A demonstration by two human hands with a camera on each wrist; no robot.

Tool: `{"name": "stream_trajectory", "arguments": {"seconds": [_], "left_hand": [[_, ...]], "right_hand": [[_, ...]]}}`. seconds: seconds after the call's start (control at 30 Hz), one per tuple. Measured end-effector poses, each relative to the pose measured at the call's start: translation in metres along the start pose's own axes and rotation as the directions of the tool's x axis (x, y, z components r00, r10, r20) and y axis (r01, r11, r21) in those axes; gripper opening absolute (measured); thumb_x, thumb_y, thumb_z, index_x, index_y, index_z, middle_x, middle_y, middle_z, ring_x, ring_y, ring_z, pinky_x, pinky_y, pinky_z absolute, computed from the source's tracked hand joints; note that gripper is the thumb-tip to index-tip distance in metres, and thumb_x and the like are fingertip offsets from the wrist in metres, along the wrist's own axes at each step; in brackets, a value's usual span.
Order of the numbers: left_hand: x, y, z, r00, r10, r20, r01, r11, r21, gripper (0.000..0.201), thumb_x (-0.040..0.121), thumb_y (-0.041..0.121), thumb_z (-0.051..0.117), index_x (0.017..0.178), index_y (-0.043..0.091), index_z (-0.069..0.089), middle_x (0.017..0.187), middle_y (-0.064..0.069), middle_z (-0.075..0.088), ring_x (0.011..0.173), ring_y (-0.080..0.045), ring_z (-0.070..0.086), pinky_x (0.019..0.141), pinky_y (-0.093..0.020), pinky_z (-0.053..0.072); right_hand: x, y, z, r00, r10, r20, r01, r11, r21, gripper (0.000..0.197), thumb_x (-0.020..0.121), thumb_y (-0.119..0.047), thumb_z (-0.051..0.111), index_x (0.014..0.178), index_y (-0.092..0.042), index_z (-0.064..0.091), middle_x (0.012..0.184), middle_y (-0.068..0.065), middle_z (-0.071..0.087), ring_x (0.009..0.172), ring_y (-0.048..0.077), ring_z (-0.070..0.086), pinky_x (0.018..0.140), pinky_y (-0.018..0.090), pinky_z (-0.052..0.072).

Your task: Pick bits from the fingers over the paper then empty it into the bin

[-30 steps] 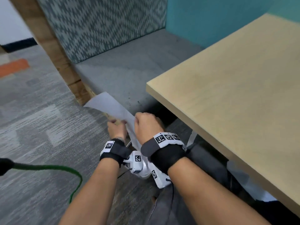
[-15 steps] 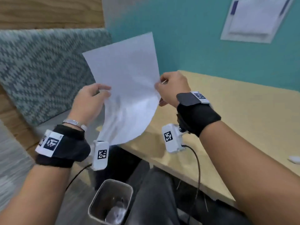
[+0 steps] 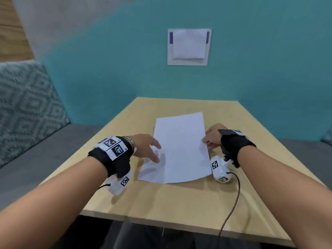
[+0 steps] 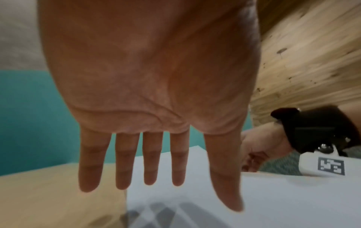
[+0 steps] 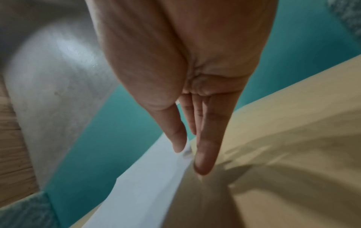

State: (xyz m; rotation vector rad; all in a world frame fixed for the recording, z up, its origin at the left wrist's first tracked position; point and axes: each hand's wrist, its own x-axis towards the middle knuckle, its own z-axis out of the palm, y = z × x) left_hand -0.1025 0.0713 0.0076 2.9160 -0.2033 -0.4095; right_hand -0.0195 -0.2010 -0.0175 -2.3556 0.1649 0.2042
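A white sheet of paper [image 3: 179, 150] lies flat on the light wooden table [image 3: 179, 203], a little curled at its near edge. My left hand [image 3: 149, 148] hovers over the sheet's left edge with straight, spread fingers [image 4: 150, 162] that hold nothing; the paper [image 4: 254, 200] shows their shadows. My right hand [image 3: 212, 139] is at the sheet's right edge, where its straight thumb and fingers [image 5: 203, 154] touch the paper's [image 5: 146, 185] border. No bits show on the sheet. The bin is out of view.
A grey bench seat [image 3: 45, 159] with a patterned backrest [image 3: 27, 105] runs along the table's left. A white holder [image 3: 188, 47] hangs on the teal wall behind. A cable [image 3: 231, 203] trails from the right wrist camera over the table's front edge.
A second ago both hands held the paper low beside the table, then lifted it above the bin. Now the sheet lies flat on the table and both hands have let go.
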Motion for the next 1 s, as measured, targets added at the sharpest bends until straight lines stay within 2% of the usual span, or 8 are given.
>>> {"name": "stream_trajectory", "arguments": {"seconds": [0.07, 0.17, 0.3, 0.47, 0.57, 0.67, 0.87, 1.0], "left_hand": [[0.015, 0.012, 0.009, 0.994, -0.003, 0.108, -0.004, 0.998, 0.059, 0.071, 0.079, 0.051, 0.079, 0.144, 0.039, 0.052, 0.148, 0.01, 0.047, 0.135, -0.016, 0.045, 0.108, -0.034, 0.037], [0.028, 0.022, 0.018, 0.99, 0.011, 0.138, -0.024, 0.995, 0.093, 0.077, 0.08, 0.048, 0.08, 0.147, 0.037, 0.045, 0.15, 0.008, 0.045, 0.135, -0.018, 0.044, 0.105, -0.034, 0.037], [0.038, 0.022, 0.02, 0.991, 0.007, 0.133, -0.02, 0.996, 0.092, 0.079, 0.076, 0.049, 0.082, 0.145, 0.039, 0.046, 0.146, 0.008, 0.047, 0.129, -0.019, 0.047, 0.102, -0.036, 0.041], [0.042, 0.021, 0.022, 0.992, 0.021, 0.127, -0.031, 0.997, 0.076, 0.076, 0.074, 0.048, 0.083, 0.141, 0.04, 0.049, 0.138, 0.008, 0.05, 0.122, -0.019, 0.05, 0.101, -0.038, 0.044], [0.043, 0.02, 0.023, 0.992, 0.025, 0.124, -0.033, 0.997, 0.068, 0.076, 0.073, 0.048, 0.084, 0.14, 0.04, 0.049, 0.136, 0.008, 0.05, 0.12, -0.019, 0.05, 0.102, -0.04, 0.044], [0.043, 0.02, 0.023, 0.992, 0.031, 0.121, -0.039, 0.998, 0.057, 0.076, 0.075, 0.048, 0.083, 0.142, 0.039, 0.049, 0.139, 0.008, 0.048, 0.122, -0.019, 0.048, 0.103, -0.039, 0.043], [0.045, 0.023, 0.025, 0.994, 0.032, 0.108, -0.034, 0.999, 0.02, 0.077, 0.076, 0.046, 0.083, 0.144, 0.039, 0.048, 0.145, 0.007, 0.046, 0.128, -0.02, 0.047, 0.1, -0.034, 0.042], [0.045, 0.024, 0.024, 0.994, 0.017, 0.111, -0.02, 1.0, 0.022, 0.08, 0.075, 0.048, 0.083, 0.146, 0.039, 0.046, 0.149, 0.007, 0.045, 0.132, -0.021, 0.046, 0.104, -0.036, 0.042]], "right_hand": [[0.002, 0.007, -0.008, 0.993, -0.019, -0.113, 0.021, 1.0, 0.021, 0.019, 0.084, 0.001, 0.07, 0.098, -0.011, 0.064, 0.099, 0.016, 0.071, 0.083, 0.032, 0.075, 0.084, 0.045, 0.063], [-0.012, 0.009, -0.029, 0.972, -0.08, -0.222, 0.041, 0.984, -0.176, 0.031, 0.09, -0.003, 0.057, 0.117, -0.01, 0.071, 0.106, 0.01, 0.067, 0.091, 0.031, 0.065, 0.086, 0.038, 0.059], [-0.042, 0.018, -0.06, 0.996, 0.033, 0.085, 0.013, 0.868, -0.497, 0.037, 0.085, 0.005, 0.059, 0.114, -0.011, 0.074, 0.111, 0.004, 0.064, 0.096, 0.024, 0.055, 0.066, 0.028, 0.05], [-0.046, 0.05, -0.067, 0.926, 0.228, 0.301, 0.004, 0.791, -0.612, 0.043, 0.073, 0.009, 0.076, 0.106, -0.019, 0.069, 0.116, 0.011, 0.069, 0.088, 0.023, 0.065, 0.07, 0.033, 0.059], [-0.043, 0.061, -0.064, 0.942, 0.189, 0.276, 0.0, 0.826, -0.564, 0.033, 0.067, 0.009, 0.081, 0.091, -0.012, 0.071, 0.111, 0.023, 0.075, 0.069, 0.024, 0.066, 0.079, 0.044, 0.062], [-0.035, 0.065, -0.063, 0.97, 0.111, 0.214, -0.023, 0.926, -0.378, 0.025, 0.069, 0.003, 0.084, 0.09, -0.004, 0.073, 0.097, 0.027, 0.077, 0.06, 0.024, 0.065, 0.063, 0.036, 0.061], [-0.017, 0.052, -0.029, 0.998, 0.002, -0.062, -0.009, 0.994, -0.111, 0.02, 0.079, -0.01, 0.085, 0.084, -0.007, 0.066, 0.066, 0.01, 0.066, 0.049, 0.023, 0.056, 0.049, 0.029, 0.054], [-0.011, 0.042, -0.021, 0.997, 0.063, -0.035, -0.066, 0.993, -0.098, 0.028, 0.077, -0.017, 0.088, 0.083, -0.007, 0.062, 0.064, 0.011, 0.065, 0.051, 0.026, 0.057, 0.049, 0.028, 0.053]]}}
